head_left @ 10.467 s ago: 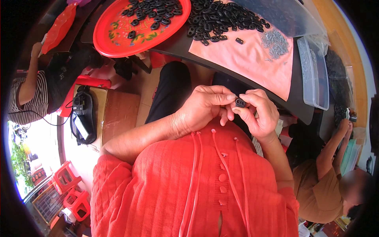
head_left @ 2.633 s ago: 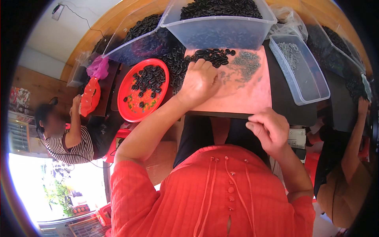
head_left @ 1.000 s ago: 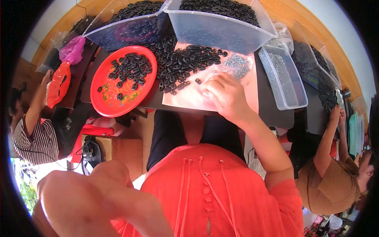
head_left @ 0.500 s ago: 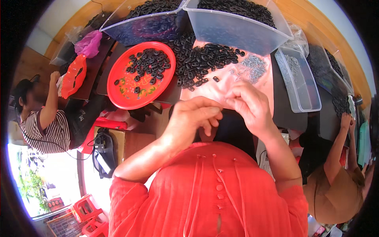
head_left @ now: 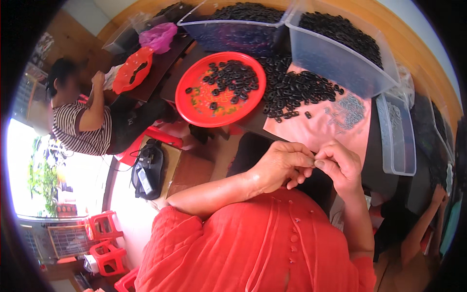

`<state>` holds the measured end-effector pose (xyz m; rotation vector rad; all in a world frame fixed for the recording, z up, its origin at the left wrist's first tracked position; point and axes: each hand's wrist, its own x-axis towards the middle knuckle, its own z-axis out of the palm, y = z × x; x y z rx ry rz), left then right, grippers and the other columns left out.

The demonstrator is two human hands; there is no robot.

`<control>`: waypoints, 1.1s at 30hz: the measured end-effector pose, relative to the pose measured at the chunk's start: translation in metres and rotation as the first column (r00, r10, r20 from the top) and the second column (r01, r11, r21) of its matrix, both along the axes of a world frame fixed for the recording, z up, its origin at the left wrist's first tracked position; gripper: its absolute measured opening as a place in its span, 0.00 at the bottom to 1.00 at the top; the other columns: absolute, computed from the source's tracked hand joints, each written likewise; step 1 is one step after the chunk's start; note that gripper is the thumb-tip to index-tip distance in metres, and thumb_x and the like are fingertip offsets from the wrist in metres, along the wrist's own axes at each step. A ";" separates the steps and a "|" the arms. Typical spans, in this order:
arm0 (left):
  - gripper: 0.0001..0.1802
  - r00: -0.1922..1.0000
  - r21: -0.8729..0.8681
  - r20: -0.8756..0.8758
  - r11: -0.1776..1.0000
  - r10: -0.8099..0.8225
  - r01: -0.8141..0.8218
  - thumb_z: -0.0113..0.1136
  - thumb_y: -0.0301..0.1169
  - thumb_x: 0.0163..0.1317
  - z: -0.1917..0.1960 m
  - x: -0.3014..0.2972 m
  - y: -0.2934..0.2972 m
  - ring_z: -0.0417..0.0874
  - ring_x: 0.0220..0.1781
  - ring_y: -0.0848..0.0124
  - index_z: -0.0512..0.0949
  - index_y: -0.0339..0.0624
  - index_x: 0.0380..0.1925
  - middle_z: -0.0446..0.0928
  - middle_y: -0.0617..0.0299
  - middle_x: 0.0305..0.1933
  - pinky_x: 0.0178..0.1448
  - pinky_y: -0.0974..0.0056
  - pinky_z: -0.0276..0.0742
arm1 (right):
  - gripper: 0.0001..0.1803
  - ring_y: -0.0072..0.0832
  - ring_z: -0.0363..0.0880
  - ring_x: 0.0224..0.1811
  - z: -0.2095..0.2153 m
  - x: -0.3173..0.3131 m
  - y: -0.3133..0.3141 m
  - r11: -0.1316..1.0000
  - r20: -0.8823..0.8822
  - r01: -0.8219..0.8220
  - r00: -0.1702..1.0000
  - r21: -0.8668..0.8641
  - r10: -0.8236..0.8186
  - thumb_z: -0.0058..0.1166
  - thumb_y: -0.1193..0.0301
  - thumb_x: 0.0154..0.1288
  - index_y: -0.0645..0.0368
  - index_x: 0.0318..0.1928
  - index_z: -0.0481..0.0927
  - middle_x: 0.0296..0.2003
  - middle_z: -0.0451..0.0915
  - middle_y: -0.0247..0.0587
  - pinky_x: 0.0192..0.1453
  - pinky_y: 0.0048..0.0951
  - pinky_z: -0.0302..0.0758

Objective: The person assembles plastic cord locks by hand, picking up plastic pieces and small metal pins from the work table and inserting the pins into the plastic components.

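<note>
In front of my chest, my left hand (head_left: 284, 163) and my right hand (head_left: 340, 165) meet at the fingertips. Both are closed in a pinch, and whatever lies between the fingers is too small or hidden to name. Beyond them a pink sheet (head_left: 311, 127) covers part of the dark table. On it lie a heap of small black oval pieces with holes (head_left: 296, 92) and, to its right, a scatter of small silvery metal pins (head_left: 350, 113). A red round tray (head_left: 197, 113) to the left carries more of the black pieces.
Two large clear bins (head_left: 335, 63) of black pieces stand at the back. A narrow clear box (head_left: 399, 151) with metal pieces is at the right. A person in a striped top (head_left: 80, 126) works at the left by a red dish (head_left: 131, 80); another person's arm (head_left: 421, 224) reaches in at the right.
The view has turned, so the table and bins appear shifted to the right. My hands have come together, fingertips now touching where a small gap showed before.
</note>
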<state>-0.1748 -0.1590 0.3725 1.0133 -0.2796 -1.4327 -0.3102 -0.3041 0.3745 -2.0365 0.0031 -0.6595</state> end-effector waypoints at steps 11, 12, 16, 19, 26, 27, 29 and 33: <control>0.06 0.996 -0.010 -0.006 0.996 0.094 -0.094 0.58 0.26 0.62 -0.009 0.002 0.000 0.74 0.17 0.73 0.79 0.33 0.34 0.77 0.57 0.24 0.15 0.71 0.64 | 0.06 0.30 0.77 0.32 -0.012 0.010 0.007 0.997 0.077 0.066 0.995 -0.048 -0.062 0.62 0.82 0.59 0.66 0.36 0.78 0.31 0.78 0.42 0.36 0.26 0.73; 0.06 0.995 0.000 -0.006 0.995 0.102 -0.102 0.59 0.26 0.61 -0.009 0.003 0.001 0.74 0.17 0.74 0.79 0.33 0.32 0.76 0.59 0.23 0.15 0.71 0.64 | 0.06 0.30 0.77 0.32 -0.014 0.010 0.007 0.997 0.073 0.060 0.996 -0.050 -0.057 0.62 0.82 0.59 0.66 0.36 0.78 0.31 0.78 0.42 0.36 0.26 0.73; 0.05 0.993 0.008 -0.025 0.993 0.115 -0.115 0.59 0.26 0.61 -0.012 0.004 0.003 0.73 0.17 0.74 0.79 0.34 0.33 0.76 0.59 0.22 0.15 0.71 0.62 | 0.06 0.30 0.77 0.32 -0.014 0.010 0.007 0.995 -0.015 0.026 1.000 0.091 -0.025 0.61 0.83 0.58 0.66 0.35 0.77 0.30 0.78 0.42 0.37 0.26 0.73; 0.05 0.992 0.001 -0.027 0.993 0.121 -0.121 0.60 0.26 0.61 -0.014 0.004 0.004 0.73 0.17 0.75 0.79 0.35 0.32 0.76 0.59 0.22 0.15 0.71 0.62 | 0.05 0.32 0.77 0.32 -0.013 0.013 0.008 1.000 -0.011 0.020 1.000 0.015 -0.020 0.60 0.83 0.59 0.66 0.35 0.77 0.30 0.77 0.43 0.37 0.27 0.73; 0.05 0.993 0.022 -0.002 0.993 0.116 -0.116 0.60 0.26 0.61 -0.014 0.004 0.000 0.74 0.18 0.74 0.79 0.35 0.31 0.76 0.60 0.22 0.16 0.71 0.63 | 0.04 0.37 0.76 0.30 -0.017 0.013 0.008 0.986 0.076 0.086 0.994 -0.145 -0.076 0.55 0.84 0.59 0.66 0.34 0.75 0.29 0.75 0.44 0.34 0.31 0.71; 0.05 0.993 0.048 0.016 0.992 0.119 -0.120 0.60 0.26 0.61 -0.010 0.005 0.003 0.74 0.18 0.74 0.80 0.35 0.31 0.76 0.59 0.23 0.17 0.71 0.63 | 0.04 0.37 0.76 0.30 -0.018 0.012 0.007 0.984 0.066 0.108 0.993 -0.144 -0.099 0.55 0.84 0.59 0.66 0.34 0.75 0.29 0.75 0.44 0.34 0.31 0.71; 0.05 0.985 0.038 0.125 0.991 0.120 -0.125 0.62 0.26 0.61 -0.012 0.009 0.005 0.76 0.19 0.75 0.80 0.35 0.31 0.77 0.60 0.23 0.18 0.72 0.65 | 0.04 0.37 0.75 0.30 -0.016 0.011 -0.001 0.985 0.040 0.152 0.988 -0.079 -0.149 0.53 0.84 0.59 0.66 0.35 0.75 0.29 0.75 0.44 0.34 0.32 0.71; 0.06 0.722 -0.093 0.677 0.990 0.143 -0.108 0.63 0.26 0.62 -0.009 0.022 0.004 0.74 0.22 0.80 0.80 0.34 0.30 0.77 0.65 0.23 0.26 0.70 0.71 | 0.07 0.37 0.76 0.30 -0.022 0.013 -0.024 0.944 0.064 0.285 0.958 -0.167 -0.278 0.57 0.85 0.56 0.65 0.35 0.75 0.30 0.76 0.44 0.35 0.33 0.72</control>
